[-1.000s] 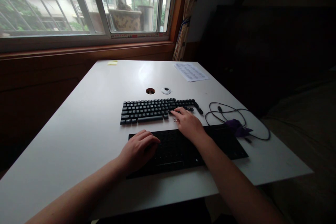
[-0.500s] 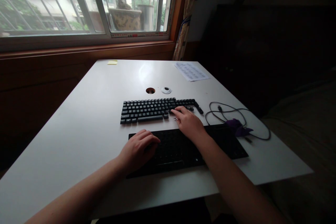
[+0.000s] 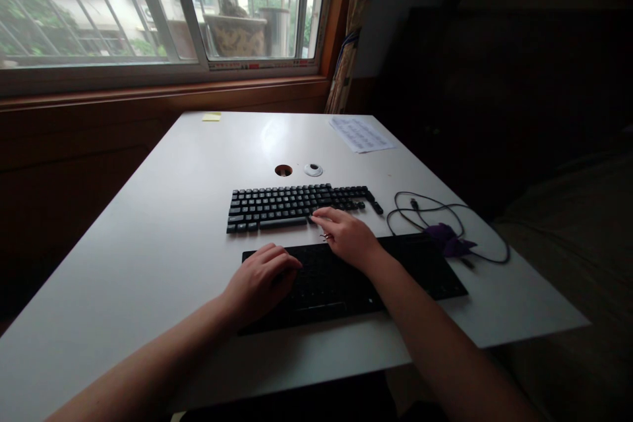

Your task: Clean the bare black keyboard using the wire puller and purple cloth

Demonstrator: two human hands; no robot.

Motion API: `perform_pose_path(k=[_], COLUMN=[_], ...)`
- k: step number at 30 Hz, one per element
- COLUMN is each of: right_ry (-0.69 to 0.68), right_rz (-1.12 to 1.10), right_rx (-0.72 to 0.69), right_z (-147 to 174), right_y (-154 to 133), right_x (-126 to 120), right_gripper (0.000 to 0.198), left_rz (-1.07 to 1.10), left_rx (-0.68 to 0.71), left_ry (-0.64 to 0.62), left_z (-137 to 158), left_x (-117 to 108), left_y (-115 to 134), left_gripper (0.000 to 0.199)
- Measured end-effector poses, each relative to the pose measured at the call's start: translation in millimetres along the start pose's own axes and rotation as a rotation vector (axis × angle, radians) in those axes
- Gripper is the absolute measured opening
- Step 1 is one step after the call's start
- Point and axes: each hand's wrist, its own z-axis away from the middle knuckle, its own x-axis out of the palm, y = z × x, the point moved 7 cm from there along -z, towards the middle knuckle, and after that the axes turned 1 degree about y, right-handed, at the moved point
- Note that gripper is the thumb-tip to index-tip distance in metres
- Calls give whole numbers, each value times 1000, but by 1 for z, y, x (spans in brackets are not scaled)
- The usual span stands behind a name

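A black keyboard base [image 3: 356, 287] lies near the table's front edge; its surface is too dark to make out in detail. My left hand [image 3: 262, 277] rests over its left part, fingers bent and close together, partly hiding that end. Behind the base, loose black keycaps [image 3: 277, 201] are laid out in keyboard-like rows. My right hand [image 3: 346, 234] reaches over the base to the lower right of these rows, its thumb and forefinger pinched at a small keycap [image 3: 311, 219]. A thin metal piece [image 3: 326, 236] shows under its curled fingers; its kind is unclear.
A coiled black cable [image 3: 459, 204] with a purple wrap [image 3: 449, 241] lies to the right. Behind the keycaps are a round hole [image 3: 283, 171] and a white ring-shaped cover [image 3: 313, 170]. Printed sheets [image 3: 363, 135] and a yellow note [image 3: 211, 117] lie on the white table [image 3: 148, 224].
My right hand has shifted left and slightly towards me, from the keycaps near the arrow-key area to the end of the bottom row. My left hand has stayed still.
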Motion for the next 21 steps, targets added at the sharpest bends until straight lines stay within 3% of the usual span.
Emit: perform_pose_path(k=[21], right_ry=[-40], right_rz=[-14], right_rx=[9], right_z=[0], right_y=[-1], right_x=[1], right_gripper=[48], left_rz=[-1], left_rx=[7], left_ry=[3], left_z=[0], left_x=[1], left_y=[0], left_gripper=[12])
